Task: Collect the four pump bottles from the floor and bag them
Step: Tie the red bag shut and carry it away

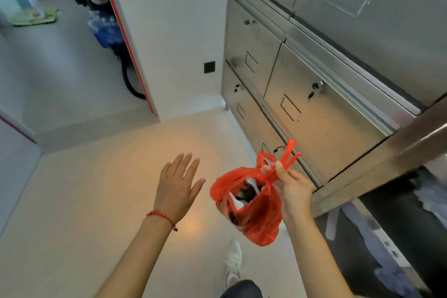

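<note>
A red plastic bag [258, 213] hangs in the air, low and right of centre. My right hand [291, 187] is shut on its two twisted handles, which stick up past my thumb. Through the bag's open mouth I see the white pump tops of bottles [244, 197] packed inside; how many I cannot tell. My left hand [179, 186] hovers to the left of the bag, palm down, fingers spread, holding nothing and not touching the bag. It has a red string bracelet on the wrist. No bottle lies on the visible floor.
Pale tiled floor [96, 189] stretches ahead and left. A bank of steel lockers [302, 94] runs along the right. One locker door [377, 162] stands open close to my right arm. A white wall corner [174, 55] is ahead. My white shoe [232, 261] is below the bag.
</note>
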